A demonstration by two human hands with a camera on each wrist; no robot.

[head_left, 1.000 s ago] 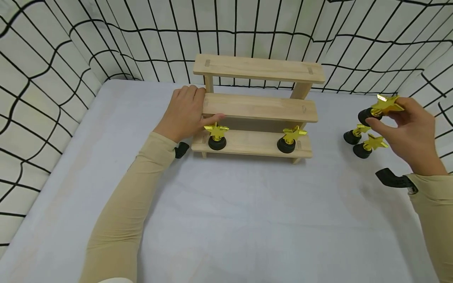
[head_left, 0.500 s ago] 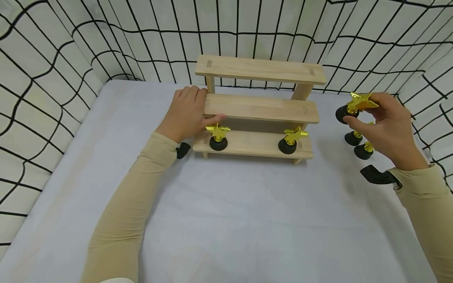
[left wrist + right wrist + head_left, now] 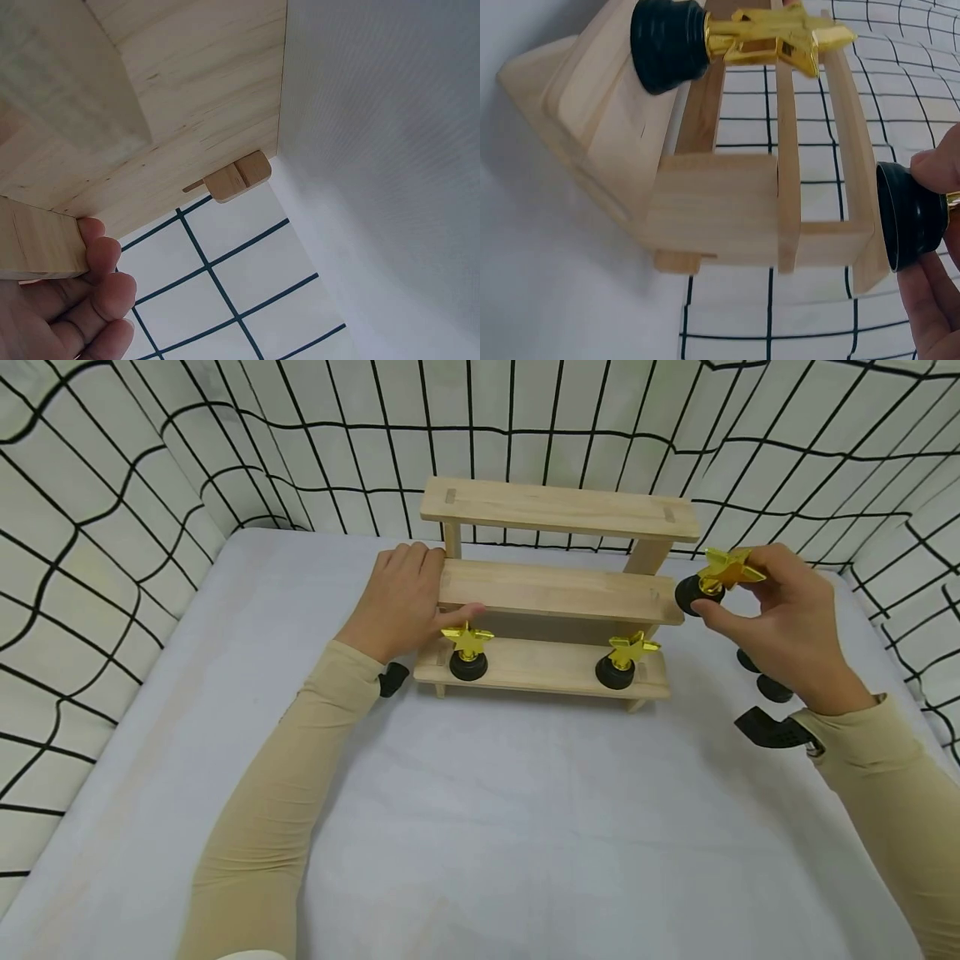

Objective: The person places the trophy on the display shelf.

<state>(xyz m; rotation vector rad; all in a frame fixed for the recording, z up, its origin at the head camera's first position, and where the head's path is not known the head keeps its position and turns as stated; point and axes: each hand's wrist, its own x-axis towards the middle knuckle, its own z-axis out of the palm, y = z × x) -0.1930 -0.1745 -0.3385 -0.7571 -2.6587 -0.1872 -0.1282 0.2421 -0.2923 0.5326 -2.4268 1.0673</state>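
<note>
A three-tier wooden shelf (image 3: 555, 589) stands at the back of the white-covered table. My left hand (image 3: 397, 602) grips the left end of its middle tier; in the left wrist view the fingertips (image 3: 112, 296) curl around the board's end. In my right hand (image 3: 798, 627) I hold a gold star trophy by its upper part, black base (image 3: 697, 597) toward the shelf, just off the middle tier's right end. On the bottom tier stand two matching trophies, one at the left (image 3: 468, 656) and one at the right (image 3: 618, 662).
Two more trophies stand on the table below my right hand; mostly their black bases (image 3: 774, 688) show, the rest hidden by the hand. Black wire mesh (image 3: 540, 443) fences the back and both sides. White cloth (image 3: 525, 802) covers the tabletop.
My right hand has carried the trophy leftward from above the trophies at the right to the shelf's right end. The left hand keeps its grip on the shelf.
</note>
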